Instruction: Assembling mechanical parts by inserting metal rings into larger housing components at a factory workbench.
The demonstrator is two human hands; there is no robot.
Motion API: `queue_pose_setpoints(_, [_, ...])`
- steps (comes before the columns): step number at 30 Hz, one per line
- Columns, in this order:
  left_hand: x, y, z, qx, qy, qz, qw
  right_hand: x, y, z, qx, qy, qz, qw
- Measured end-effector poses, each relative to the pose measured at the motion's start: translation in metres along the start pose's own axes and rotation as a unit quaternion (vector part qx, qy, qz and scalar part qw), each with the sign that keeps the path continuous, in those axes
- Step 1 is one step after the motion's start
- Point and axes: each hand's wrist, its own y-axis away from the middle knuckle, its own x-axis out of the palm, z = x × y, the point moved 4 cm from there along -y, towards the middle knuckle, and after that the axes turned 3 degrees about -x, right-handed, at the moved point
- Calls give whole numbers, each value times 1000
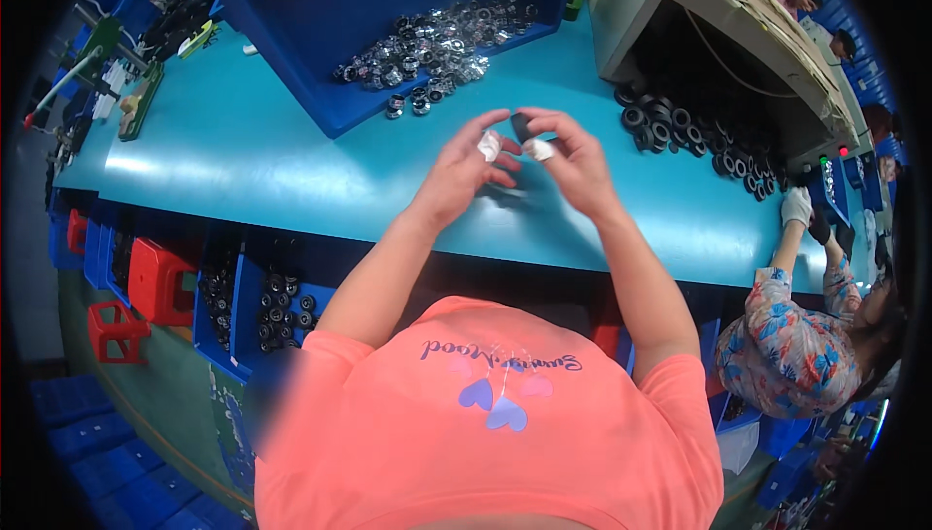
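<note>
My right hand [575, 163] pinches a small black ring [520, 128] between thumb and fingers, seen nearly edge-on above the table. Close beside it, my left hand [460, 169] has its fingers apart and curved toward the ring; I see nothing held in it. White wrapping covers a digit on each hand. Beyond my hands, shiny metallic wheel-like parts [427, 49] lie heaped at the mouth of a tilted blue bin [320, 93], a few spilled onto the table. Loose black rings [670, 122] lie to the right of my hands.
The blue-green tabletop [223, 161] runs across. A pale box-shaped machine [631, 6] stands at the back right. A co-worker's gloved hand [796, 207] is at the right. Below the table edge are blue bins [238, 287] of black wheels and a red stool [160, 282].
</note>
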Motion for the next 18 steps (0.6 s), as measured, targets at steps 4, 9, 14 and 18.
queue_pose_setpoints(4, [-13, -1, 8, 17, 120, -14, 993, 28, -10, 12, -27, 55, 40, 997])
queue_pose_setpoints(9, [-45, 21, 5, 28, 222, 30, 974, 19, -69, -57, 45, 96, -10, 994])
queue_pose_setpoints(14, [-55, 31, 3, 26, 276, 49, 959, 24, -125, -106, 12, 344, -29, 939])
queue_pose_setpoints(18, [-63, 35, 4, 27, 301, 59, 951, 33, -145, -122, -21, 412, -31, 911])
